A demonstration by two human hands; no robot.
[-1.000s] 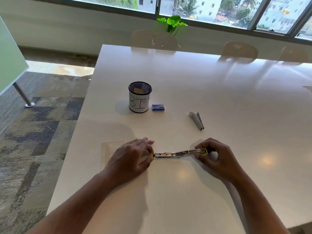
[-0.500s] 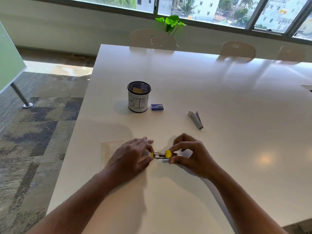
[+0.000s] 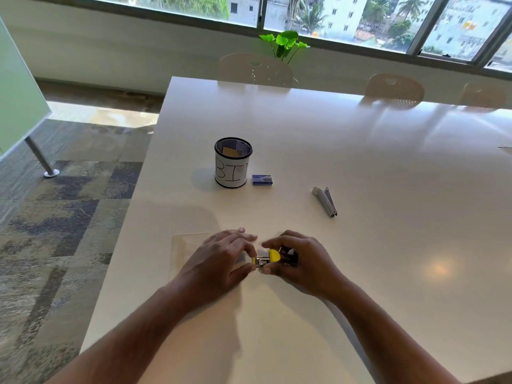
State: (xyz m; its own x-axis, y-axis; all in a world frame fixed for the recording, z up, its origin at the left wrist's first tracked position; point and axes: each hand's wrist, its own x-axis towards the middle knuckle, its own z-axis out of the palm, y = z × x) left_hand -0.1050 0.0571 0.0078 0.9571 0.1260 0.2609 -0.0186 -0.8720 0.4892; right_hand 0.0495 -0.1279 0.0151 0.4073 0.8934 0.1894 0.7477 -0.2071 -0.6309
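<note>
Both hands meet near the front edge of the glossy white table (image 3: 360, 151). The right hand (image 3: 302, 259) grips a small yellow-and-black stapler with a metal nose (image 3: 273, 257), and the left hand (image 3: 221, 259) pinches its metal end. Farther back stand a black mesh cup labelled BIN (image 3: 232, 167), a small blue staple box (image 3: 262, 179) and a grey stapler (image 3: 324, 201).

Box (image 3: 262, 179) right of cup (image 3: 232, 166)

Both forearms reach forward, left hand (image 3: 221, 259) and right hand (image 3: 303, 263) close together, fingers (image 3: 288, 237) curled.
</note>
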